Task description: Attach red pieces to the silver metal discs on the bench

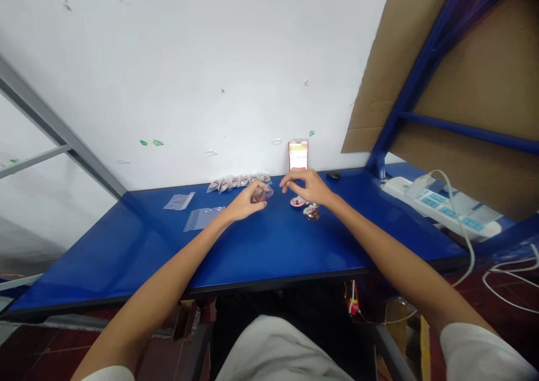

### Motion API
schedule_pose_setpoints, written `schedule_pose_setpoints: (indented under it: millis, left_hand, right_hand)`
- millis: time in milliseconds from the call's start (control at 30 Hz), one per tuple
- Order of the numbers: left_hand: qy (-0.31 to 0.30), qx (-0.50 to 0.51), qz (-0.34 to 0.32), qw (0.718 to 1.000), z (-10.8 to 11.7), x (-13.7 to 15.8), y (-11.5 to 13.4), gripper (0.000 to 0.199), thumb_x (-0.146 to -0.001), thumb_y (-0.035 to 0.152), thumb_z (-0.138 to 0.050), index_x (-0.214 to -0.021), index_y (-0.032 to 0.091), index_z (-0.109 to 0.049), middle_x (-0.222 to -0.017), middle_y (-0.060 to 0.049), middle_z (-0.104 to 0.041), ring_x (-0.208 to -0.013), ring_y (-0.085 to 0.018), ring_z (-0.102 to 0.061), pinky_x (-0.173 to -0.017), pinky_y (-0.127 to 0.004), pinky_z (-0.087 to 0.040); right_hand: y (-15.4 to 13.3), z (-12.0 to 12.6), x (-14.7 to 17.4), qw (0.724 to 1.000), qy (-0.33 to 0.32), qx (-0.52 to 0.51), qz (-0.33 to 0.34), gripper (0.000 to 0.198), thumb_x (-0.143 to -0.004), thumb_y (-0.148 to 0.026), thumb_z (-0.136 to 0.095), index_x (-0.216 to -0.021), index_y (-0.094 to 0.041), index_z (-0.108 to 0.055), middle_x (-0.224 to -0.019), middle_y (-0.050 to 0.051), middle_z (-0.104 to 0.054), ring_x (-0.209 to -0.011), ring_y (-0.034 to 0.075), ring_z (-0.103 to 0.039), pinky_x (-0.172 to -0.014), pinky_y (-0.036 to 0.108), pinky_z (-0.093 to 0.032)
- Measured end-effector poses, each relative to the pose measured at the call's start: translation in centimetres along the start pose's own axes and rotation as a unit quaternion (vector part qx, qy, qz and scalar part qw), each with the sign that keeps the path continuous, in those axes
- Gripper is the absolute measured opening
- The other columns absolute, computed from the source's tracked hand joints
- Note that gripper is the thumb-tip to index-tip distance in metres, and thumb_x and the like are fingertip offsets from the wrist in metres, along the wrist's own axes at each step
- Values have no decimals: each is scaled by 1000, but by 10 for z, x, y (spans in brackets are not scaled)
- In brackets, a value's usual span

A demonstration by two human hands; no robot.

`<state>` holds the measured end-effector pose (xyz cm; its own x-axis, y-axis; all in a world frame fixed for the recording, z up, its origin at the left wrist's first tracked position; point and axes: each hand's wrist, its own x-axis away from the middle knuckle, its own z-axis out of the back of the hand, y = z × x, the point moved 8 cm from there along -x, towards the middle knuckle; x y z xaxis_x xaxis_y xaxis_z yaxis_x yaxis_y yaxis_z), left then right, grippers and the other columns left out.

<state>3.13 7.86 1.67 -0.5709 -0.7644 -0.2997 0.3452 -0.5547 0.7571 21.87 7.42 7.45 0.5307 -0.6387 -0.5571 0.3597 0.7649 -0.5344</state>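
My left hand (248,201) is closed round a small clear plastic bag (270,192) with something dark reddish inside, partly covered by my fingers. To its right, my right hand (304,183) hovers over the table with fingers bent and thumb apart, and I see nothing between them. Just below the right hand lie a round white and red disc (297,202) and a shiny metal disc (311,213) with a red mark, like badges. Part of this group is hidden by the hand. Two flat clear plastic bags, one farther back (179,201) and one nearer (204,219), lie left of my left hand.
Several filled clear bags (233,183) stand in a row along the wall. A lit phone (298,154) leans on the wall behind my right hand. A black round object (333,175) and a white power strip (442,208) with cables are at the right of the blue table (269,252).
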Motion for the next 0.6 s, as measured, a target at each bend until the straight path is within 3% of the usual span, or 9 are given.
schedule_pose_setpoints:
  millis: [100, 200, 367, 467, 600]
  left_hand:
    - [29, 75, 20, 997, -2, -3, -12, 37, -86, 36, -68, -118, 22, -56, -120, -6, -65, -106, -23, -64, -96, -37, -49]
    - [43, 112, 46, 992, -7, -4, -19, 39, -83, 35, -68, -119, 22, -58, -125, -9, -66, -115, -26, -63, -95, -38, -50]
    - [50, 158, 42, 985, -9, -3, -11, 40, -85, 33, -64, -122, 21, -57, -118, -11, -65, -110, -25, -64, -89, -36, -51]
    - [33, 118, -8, 992, -3, -1, 8, 37, -85, 34, -67, -119, 22, -56, -116, -9, -63, -106, -23, -62, -91, -36, -50]
    - [-3, -4, -15, 1000, 3, 3, 22, 39, -87, 30, -67, -124, 24, -55, -101, -4, -59, -84, -19, -55, -79, -33, -48]
  right_hand:
    - [14, 4, 1, 996, -36, 84, -14, 24, -95, -19, -58, -101, -24, -81, -94, 5, -81, -93, 25, -72, -89, 38, -53]
    - [36, -3, 5, 976, -129, 169, -42, 22, -88, -18, -66, -102, -24, -82, -102, 7, -81, -94, 27, -72, -86, 38, -53]
    - [64, -11, 12, 960, -205, 163, -98, 27, -81, -29, -80, -107, -24, -83, -110, 9, -81, -96, 28, -73, -83, 35, -56]
    - [69, -16, 15, 961, -222, 127, -109, 25, -75, -34, -87, -98, -23, -85, -101, 8, -82, -89, 26, -74, -81, 33, -56]
    - [70, -19, 14, 962, -226, 111, -105, 26, -68, -27, -89, -94, -23, -86, -98, 7, -82, -91, 27, -73, -83, 33, -56]
